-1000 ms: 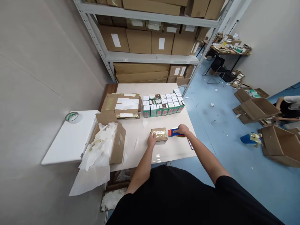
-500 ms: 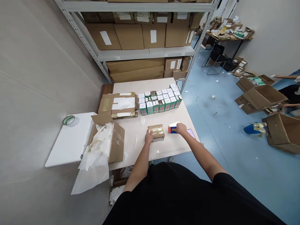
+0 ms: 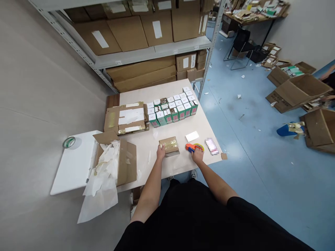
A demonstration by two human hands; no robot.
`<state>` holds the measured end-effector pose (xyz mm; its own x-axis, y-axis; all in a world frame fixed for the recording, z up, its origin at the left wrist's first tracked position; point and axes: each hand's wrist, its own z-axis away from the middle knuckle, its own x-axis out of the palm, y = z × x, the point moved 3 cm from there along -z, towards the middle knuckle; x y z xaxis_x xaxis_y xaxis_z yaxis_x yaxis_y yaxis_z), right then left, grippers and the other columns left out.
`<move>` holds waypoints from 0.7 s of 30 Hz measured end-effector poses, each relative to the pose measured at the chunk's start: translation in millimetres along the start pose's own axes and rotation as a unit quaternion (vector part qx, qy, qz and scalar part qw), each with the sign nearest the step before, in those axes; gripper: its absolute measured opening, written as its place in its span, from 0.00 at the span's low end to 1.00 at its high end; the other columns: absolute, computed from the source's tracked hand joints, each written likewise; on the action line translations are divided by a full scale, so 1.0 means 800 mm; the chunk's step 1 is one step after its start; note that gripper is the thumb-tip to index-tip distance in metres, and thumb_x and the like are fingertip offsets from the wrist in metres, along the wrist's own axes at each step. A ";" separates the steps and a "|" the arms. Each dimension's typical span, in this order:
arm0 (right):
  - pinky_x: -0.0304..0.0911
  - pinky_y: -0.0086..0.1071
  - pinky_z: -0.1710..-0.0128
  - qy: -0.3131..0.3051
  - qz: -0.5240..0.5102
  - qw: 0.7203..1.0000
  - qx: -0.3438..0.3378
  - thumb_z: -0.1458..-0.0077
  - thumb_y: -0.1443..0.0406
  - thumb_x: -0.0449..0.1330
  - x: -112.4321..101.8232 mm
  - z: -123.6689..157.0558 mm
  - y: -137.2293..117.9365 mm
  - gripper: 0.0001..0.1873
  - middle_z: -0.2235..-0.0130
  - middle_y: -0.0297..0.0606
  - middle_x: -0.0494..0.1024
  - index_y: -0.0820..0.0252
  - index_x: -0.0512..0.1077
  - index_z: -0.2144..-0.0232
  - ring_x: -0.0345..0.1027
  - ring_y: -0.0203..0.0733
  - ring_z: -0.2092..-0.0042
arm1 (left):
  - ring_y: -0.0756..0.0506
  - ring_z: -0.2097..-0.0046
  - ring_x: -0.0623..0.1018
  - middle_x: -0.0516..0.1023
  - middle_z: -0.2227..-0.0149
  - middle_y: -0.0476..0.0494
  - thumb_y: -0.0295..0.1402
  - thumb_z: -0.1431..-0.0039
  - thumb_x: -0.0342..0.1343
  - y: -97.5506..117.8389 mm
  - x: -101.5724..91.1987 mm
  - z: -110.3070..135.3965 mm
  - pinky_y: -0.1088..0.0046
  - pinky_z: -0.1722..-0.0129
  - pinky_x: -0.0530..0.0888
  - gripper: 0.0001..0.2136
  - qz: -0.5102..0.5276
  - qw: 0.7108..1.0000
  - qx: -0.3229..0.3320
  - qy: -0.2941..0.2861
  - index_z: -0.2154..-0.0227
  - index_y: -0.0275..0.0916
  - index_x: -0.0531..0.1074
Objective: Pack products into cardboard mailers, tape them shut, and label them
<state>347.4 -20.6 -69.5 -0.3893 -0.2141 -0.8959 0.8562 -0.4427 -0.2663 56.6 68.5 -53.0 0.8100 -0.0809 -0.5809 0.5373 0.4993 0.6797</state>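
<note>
A black chair [image 3: 241, 39] stands beside a cluttered desk [image 3: 242, 23].

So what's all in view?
table: 1, pale, centre
taped box: 1, brown, table front
dispenser: 1, orange-blue, table front
card: 1, white, table
pixelated item: 1, pinkish, table right
cartons: about twenty, white-green, table back
cardboard: one stack, brown, table left
open box: 1, brown, front left
paper: several, white, in open box
panel: 1, white, left
tape roll: 1, green, on panel
shelf: 1, grey, behind table
shelf boxes: many, brown, shelved
desk: 1, brown, far right
chair: 1, black, by desk
floor boxes: several, brown, right
bin: 1, blue, right
another person: 1, dark clothes, right edge
shoes: 2, pale, below table
left hand: 1, bare, on taped box
right hand: 1, bare, on dispenser
</note>
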 end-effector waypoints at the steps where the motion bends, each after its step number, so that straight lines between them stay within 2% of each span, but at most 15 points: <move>1: 0.52 0.46 0.40 -0.003 -0.004 1.000 0.010 0.33 0.61 0.53 0.002 0.000 0.008 0.22 0.44 0.61 0.74 0.70 0.69 0.43 0.64 0.59 0.40 | 0.37 0.41 0.78 0.79 0.43 0.37 0.48 0.28 0.44 0.000 0.001 -0.001 0.62 0.41 0.73 0.22 -0.003 1.000 -0.003 0.000 0.43 0.41 0.69; 4: 0.54 0.46 0.40 -0.032 -0.022 0.998 0.042 0.33 0.62 0.54 0.007 -0.002 0.029 0.20 0.45 0.63 0.74 0.71 0.69 0.45 0.64 0.61 0.40 | 0.38 0.41 0.78 0.79 0.44 0.37 0.48 0.28 0.44 0.000 0.002 -0.003 0.63 0.41 0.73 0.21 -0.002 1.000 -0.004 0.004 0.43 0.41 0.70; 7: 0.56 0.46 0.40 -0.069 -0.035 0.996 0.042 0.36 0.65 0.57 0.012 -0.001 0.043 0.20 0.46 0.60 0.76 0.70 0.68 0.45 0.67 0.59 0.41 | 0.38 0.42 0.78 0.79 0.43 0.36 0.47 0.28 0.45 0.001 0.002 -0.004 0.63 0.41 0.73 0.21 0.007 1.000 0.005 0.016 0.43 0.40 0.70; 11: 0.54 0.48 0.36 -0.065 -0.086 0.994 0.030 0.41 0.67 0.60 0.002 0.004 0.036 0.30 0.41 0.58 0.73 0.68 0.64 0.37 0.64 0.60 0.37 | 0.40 0.41 0.78 0.79 0.43 0.38 0.49 0.28 0.45 0.000 0.003 -0.003 0.65 0.41 0.72 0.22 0.006 1.000 0.001 0.018 0.42 0.41 0.69; 14: 0.56 0.43 0.35 -0.028 -0.181 0.983 0.002 0.37 0.64 0.55 -0.020 0.003 -0.001 0.29 0.36 0.54 0.70 0.65 0.62 0.34 0.62 0.54 0.34 | 0.40 0.40 0.77 0.79 0.42 0.38 0.50 0.29 0.46 -0.001 0.003 -0.002 0.66 0.41 0.72 0.22 0.000 1.000 -0.005 0.022 0.42 0.42 0.69; 17: 0.57 0.38 0.34 -0.029 -0.266 0.960 -0.075 0.31 0.61 0.47 -0.041 0.004 -0.060 0.25 0.36 0.49 0.72 0.61 0.65 0.36 0.63 0.48 0.34 | 0.39 0.41 0.77 0.79 0.43 0.37 0.49 0.29 0.47 0.000 0.003 -0.002 0.66 0.41 0.72 0.22 0.008 1.000 -0.007 0.021 0.42 0.41 0.70; 19: 0.58 0.37 0.35 -0.055 -0.279 0.952 -0.114 0.30 0.60 0.47 -0.046 0.007 -0.099 0.24 0.37 0.46 0.73 0.58 0.67 0.37 0.64 0.48 0.35 | 0.39 0.42 0.78 0.80 0.43 0.36 0.47 0.29 0.47 0.001 0.003 0.000 0.64 0.42 0.73 0.21 0.017 1.000 -0.009 0.017 0.42 0.40 0.70; 21: 0.63 0.37 0.40 -0.101 -0.264 0.950 -0.135 0.30 0.59 0.49 -0.045 0.010 -0.131 0.22 0.42 0.44 0.77 0.55 0.68 0.39 0.70 0.49 0.39 | 0.38 0.43 0.79 0.80 0.44 0.36 0.46 0.29 0.48 0.002 0.003 0.001 0.63 0.42 0.73 0.20 0.025 1.000 -0.011 0.015 0.43 0.40 0.70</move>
<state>268.8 26.4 -6.4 -0.8218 -0.1984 -0.5341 0.5696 -0.3016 -0.7645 59.7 68.6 -52.7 0.8283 -0.0299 -0.5595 0.4905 0.5213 0.6983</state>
